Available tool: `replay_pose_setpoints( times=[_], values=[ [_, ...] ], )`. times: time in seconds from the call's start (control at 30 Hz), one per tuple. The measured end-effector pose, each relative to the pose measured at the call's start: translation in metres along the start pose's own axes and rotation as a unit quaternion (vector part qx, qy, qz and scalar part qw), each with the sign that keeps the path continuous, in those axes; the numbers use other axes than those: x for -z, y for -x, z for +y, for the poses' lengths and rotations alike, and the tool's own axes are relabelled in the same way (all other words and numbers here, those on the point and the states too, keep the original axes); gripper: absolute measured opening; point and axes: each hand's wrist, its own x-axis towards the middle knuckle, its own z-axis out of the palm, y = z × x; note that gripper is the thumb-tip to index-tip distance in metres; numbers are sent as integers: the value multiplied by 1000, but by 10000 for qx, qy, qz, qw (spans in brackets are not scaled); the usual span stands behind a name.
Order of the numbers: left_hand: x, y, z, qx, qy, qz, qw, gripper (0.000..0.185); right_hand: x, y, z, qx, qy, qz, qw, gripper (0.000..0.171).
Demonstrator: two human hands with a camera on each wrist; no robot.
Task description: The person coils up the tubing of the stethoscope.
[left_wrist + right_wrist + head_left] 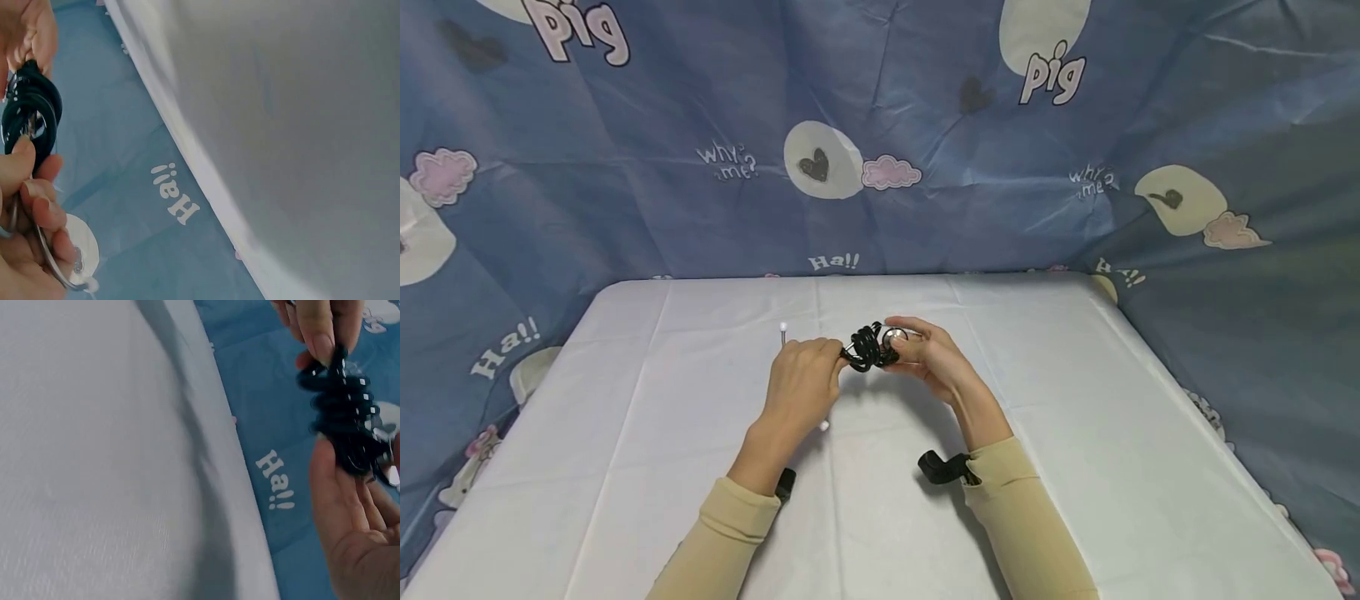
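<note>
The coiled black tube (867,347) of a stethoscope hangs between both hands just above the middle of the surface (1075,433), its bundle running left to right; the left hand (800,385) pinches the coil's left end with curled fingers (319,331). The right hand (934,354) grips the right end, fingers curled around the round metal chest piece (895,337). Both hands are equally close to the bundle, the metal ear tubes with a white tip (783,328) poke out beyond the left hand, and white cloth lies open on every side, edges well apart.
</note>
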Motion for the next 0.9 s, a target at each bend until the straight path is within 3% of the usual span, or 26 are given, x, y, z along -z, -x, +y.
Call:
replay_pose_setpoints(
  times=[0.23, 0.57, 0.9],
  values=[
    [1, -1, -2, -566, -106, 161, 9982, 17, 8, -1, 2, -206, -2, -241, 9995, 43],
    [3, -2, 0, -641, -88, 134, 9978, 14, 3, 0, -1, -142, 315, 55, 9994, 31],
    [3, -3, -1, -846, 0, 293, 9960, 13, 7, -3, 3, -217, 2, -112, 9997, 7]
  ],
)
